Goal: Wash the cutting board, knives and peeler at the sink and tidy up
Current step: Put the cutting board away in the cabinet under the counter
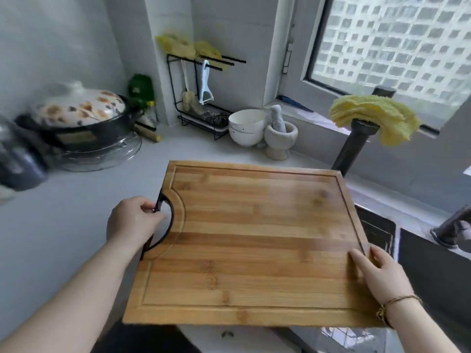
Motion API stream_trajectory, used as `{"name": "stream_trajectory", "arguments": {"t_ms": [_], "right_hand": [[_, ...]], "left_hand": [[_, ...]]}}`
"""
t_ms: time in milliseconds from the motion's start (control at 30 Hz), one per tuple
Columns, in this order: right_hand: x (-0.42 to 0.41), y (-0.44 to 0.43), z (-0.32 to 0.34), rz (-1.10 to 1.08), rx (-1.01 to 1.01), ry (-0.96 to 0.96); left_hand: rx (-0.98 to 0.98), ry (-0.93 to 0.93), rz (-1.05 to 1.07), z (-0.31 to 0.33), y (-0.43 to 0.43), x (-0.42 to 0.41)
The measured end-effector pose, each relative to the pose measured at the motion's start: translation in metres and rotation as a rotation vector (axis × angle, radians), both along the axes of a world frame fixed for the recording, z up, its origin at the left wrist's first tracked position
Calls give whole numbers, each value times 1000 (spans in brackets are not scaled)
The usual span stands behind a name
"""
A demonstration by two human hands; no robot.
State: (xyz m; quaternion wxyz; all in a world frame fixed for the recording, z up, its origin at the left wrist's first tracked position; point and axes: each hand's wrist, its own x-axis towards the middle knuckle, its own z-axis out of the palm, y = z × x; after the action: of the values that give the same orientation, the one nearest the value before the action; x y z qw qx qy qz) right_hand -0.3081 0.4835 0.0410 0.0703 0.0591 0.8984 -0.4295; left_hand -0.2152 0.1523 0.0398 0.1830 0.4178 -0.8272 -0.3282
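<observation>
Item: rectangular bamboo cutting board (254, 238) with a groove round its face and a black half-round handle (170, 220) set into its left edge.
Location: held up off the pale grey table (76, 200), tilted. Its right end reaches over the near edge of the dark sink (430, 266).
Left hand (130, 220): clamped on the black handle, fingers curled round the bar.
Right hand (377, 271): pinches the board's right edge near the front corner, thumb flat on the top face and fingers wrapped round the rim.
Hands, relation: well apart, one at each end of the board, sharing its weight.
Board surface: no scraps or suds visible; wet or dry cannot be told.
Peeler: white plastic peeler (205, 82) hangs on the black wire rack (178, 98) in the corner; washed or not cannot be told.
Knives: none in view.
Sink fittings: dark tap (356, 143) with a yellow cloth (374, 115) draped over it; no water seen running.
Other stock: white ceramic bowl (246, 126), grey stone mortar (280, 136) with pestle, black pot (79, 131) under a flower-patterned lid.
Progress, judged: early; the board looks on its way to the basin.
Outstanding, judged: washing the board, the knives and perhaps the peeler, then tidying.
</observation>
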Motion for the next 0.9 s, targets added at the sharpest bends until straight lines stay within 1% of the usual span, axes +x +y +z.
{"name": "stream_trajectory", "arguments": {"t_ms": [167, 367, 467, 667, 767, 900], "right_hand": [[10, -81, -7, 321, -53, -11], [59, -175, -27, 590, -45, -120], [97, -221, -33, 695, -29, -160], [182, -295, -43, 765, 37, -231], [212, -323, -48, 775, 54, -236], [230, -348, -50, 784, 111, -227]], "left_hand": [[23, 28, 390, 3, -30, 119], [35, 32, 688, 5, -52, 249], [64, 6, 772, -3, -66, 308], [120, -40, 876, -22, -105, 405], [138, -41, 885, -31, -124, 436], [171, -49, 898, -41, -145, 455]]}}
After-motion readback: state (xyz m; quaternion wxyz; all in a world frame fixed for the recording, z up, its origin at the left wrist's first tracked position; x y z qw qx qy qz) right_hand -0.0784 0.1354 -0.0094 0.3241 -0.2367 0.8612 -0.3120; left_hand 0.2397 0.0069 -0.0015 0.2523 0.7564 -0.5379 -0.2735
